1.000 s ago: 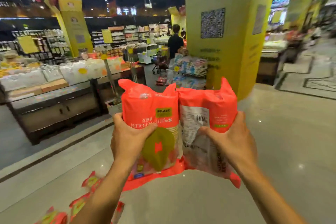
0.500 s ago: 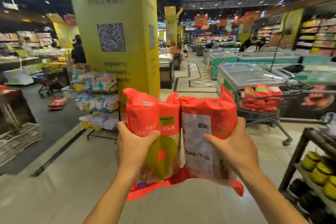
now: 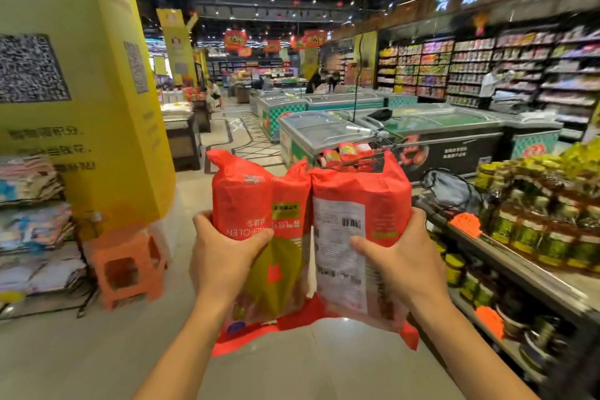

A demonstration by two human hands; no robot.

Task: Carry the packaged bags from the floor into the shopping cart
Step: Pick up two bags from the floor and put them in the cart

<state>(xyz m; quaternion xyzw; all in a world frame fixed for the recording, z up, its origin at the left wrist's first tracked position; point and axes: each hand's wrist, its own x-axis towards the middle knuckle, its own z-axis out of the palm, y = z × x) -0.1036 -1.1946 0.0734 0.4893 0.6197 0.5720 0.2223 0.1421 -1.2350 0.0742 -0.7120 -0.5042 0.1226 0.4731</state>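
Two red packaged bags are held up side by side in front of me. My left hand (image 3: 224, 253) grips the left bag (image 3: 259, 201), its thumb across the front with the green emblem. My right hand (image 3: 399, 256) grips the right bag (image 3: 357, 195), which shows a white label and barcode. Just behind the bags' tops stands the wire shopping cart (image 3: 373, 162), partly hidden, with several red bags (image 3: 347, 151) inside it.
A yellow pillar (image 3: 81, 91) rises at the left, with an orange plastic stool (image 3: 126, 266) and stacked goods at its foot. A rack of jars (image 3: 535, 230) lines the right side. Chest freezers (image 3: 438, 130) stand behind the cart. People stand far down the aisle.
My view has swung to the right. The pillar slid to the left, and the cart now sits right behind the bags. Both hands keep the same hold on the bags.
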